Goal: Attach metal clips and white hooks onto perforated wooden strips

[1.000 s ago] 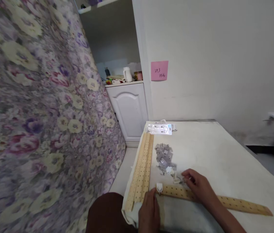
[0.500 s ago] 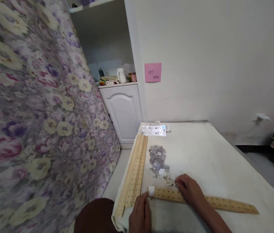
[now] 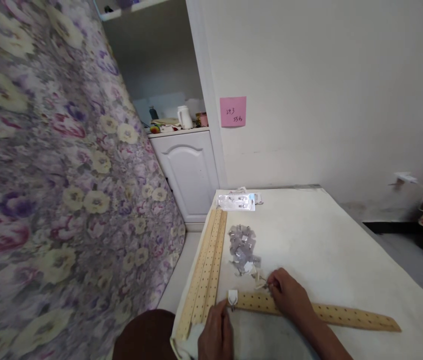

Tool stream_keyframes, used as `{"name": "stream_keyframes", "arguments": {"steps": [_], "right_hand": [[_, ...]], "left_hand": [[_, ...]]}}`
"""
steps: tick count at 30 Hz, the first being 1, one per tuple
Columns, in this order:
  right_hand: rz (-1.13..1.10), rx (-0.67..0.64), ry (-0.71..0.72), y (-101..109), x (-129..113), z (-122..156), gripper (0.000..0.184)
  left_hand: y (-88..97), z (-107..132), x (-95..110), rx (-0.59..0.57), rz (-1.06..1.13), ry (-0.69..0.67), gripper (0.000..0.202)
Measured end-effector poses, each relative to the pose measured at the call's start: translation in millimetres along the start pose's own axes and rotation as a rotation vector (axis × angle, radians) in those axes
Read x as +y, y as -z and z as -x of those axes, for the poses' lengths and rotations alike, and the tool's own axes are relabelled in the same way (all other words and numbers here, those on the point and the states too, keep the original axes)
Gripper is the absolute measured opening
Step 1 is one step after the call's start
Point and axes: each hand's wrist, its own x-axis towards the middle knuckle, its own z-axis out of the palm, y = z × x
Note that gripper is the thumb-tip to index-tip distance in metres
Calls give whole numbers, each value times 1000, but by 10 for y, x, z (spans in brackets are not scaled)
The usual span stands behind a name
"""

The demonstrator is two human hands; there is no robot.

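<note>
A long perforated wooden strip [image 3: 331, 314] lies across the near part of the white table [image 3: 331, 250]. A small white hook [image 3: 233, 297] sits on the strip's left end. My left hand [image 3: 215, 332] rests at that end, fingers curled against the strip beside the hook. My right hand [image 3: 288, 296] lies over the strip further right, its fingertips pinched on a small hook piece at the near edge of a pile of clear hooks [image 3: 243, 247].
More perforated wooden strips [image 3: 207, 272] lie along the table's left edge. A clear packet [image 3: 236, 201] is at the far left corner. A floral curtain [image 3: 54, 190] hangs left. A white cabinet [image 3: 187, 172] and a pink note [image 3: 233, 111] are behind.
The view has swung slightly, shifting everything left. My right hand has stayed at the pile's near edge and my left hand at the strip's end.
</note>
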Motion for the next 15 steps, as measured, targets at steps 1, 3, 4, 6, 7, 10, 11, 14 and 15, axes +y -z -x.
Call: {"name": "stream_keyframes", "arguments": {"steps": [1,3,4,6,7,10,11,14,15], "right_hand": [[-5,-9,-4,8,-6,-8,13],[-10,-32,-16,18,-23,-28,16],[-9,-44,-23,18,-32,-39,17],[-3,-56,-36,3,-48,-59,18],[4,-53,-44,-11,-52,-66,18],[14,-17,-49,-60,-49,-73,16],[6,-4,-42,-71,-42,-71,15],[-70,27,-2,-64,-21,-63,14],[-103,35,13,-50,-16,-59,13]], "left_hand": [[0,0,0,-2,1,2,28],[0,2,-6,-10,3,0,28],[-1,3,-12,-14,3,-5,28],[-4,9,-29,-14,2,-23,29],[-5,12,-37,-14,1,-32,29],[-6,18,-50,-6,1,-45,29],[-4,18,-48,-11,4,-41,29],[6,15,-26,-28,28,-18,29],[9,15,-17,-32,36,-7,29]]}}
